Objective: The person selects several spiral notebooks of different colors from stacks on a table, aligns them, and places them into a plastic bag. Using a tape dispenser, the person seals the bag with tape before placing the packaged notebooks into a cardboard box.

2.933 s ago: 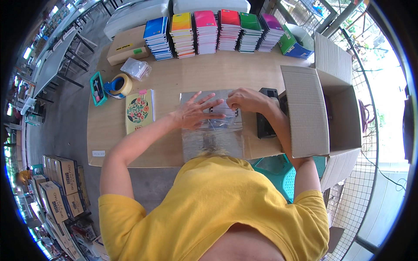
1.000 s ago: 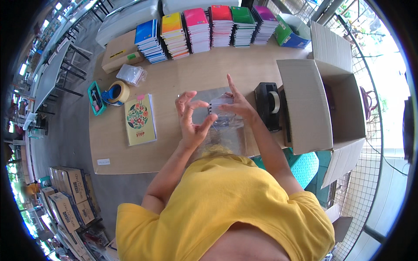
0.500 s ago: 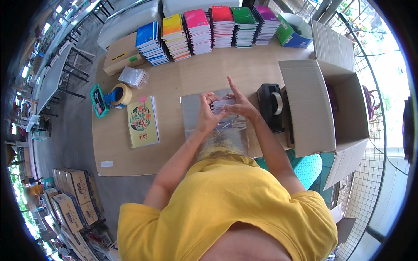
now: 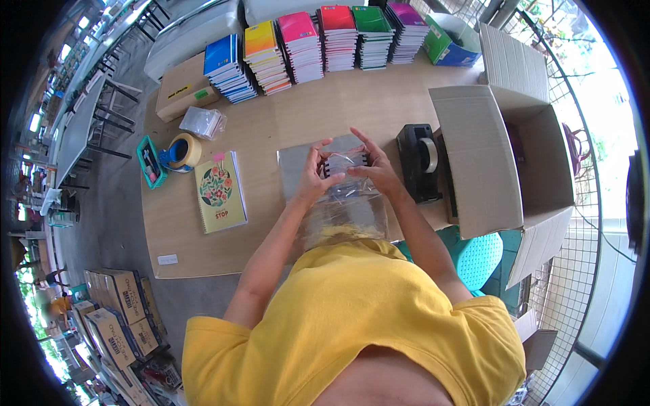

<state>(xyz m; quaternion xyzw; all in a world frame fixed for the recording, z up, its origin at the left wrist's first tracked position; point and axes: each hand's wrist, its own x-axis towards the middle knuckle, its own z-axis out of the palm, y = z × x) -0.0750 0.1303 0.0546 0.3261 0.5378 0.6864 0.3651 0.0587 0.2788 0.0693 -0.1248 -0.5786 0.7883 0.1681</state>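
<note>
On the near middle of the table, a small stack of spiral-bound notebooks (image 4: pixel 344 162) sits between my two hands, with glossy clear plastic over it. My left hand (image 4: pixel 315 177) is closed round the left side, thumb at the near edge. My right hand (image 4: pixel 379 170) grips the right side the same way, its thumb also along the near edge. A clear plastic bag (image 4: pixel 347 213) spreads from the stack toward my yellow shirt. Under them lies a flat grey sheet (image 4: pixel 291 162). How far the notebooks sit inside the plastic is hard to make out.
A black tape dispenser (image 4: pixel 418 162) and an open cardboard box (image 4: pixel 477 159) stand to the right. A floral notebook (image 4: pixel 222 193), tape rolls (image 4: pixel 184 150) and a green basket (image 4: pixel 150 162) are on the left. Colourful notebook stacks (image 4: pixel 301 44) line the back, near a plastic-wrapped pack (image 4: pixel 203 122).
My right hand's raised fingers have come down and curled in at the stack's right side. My left hand has shifted slightly along the left side. The whole view has tilted a little.
</note>
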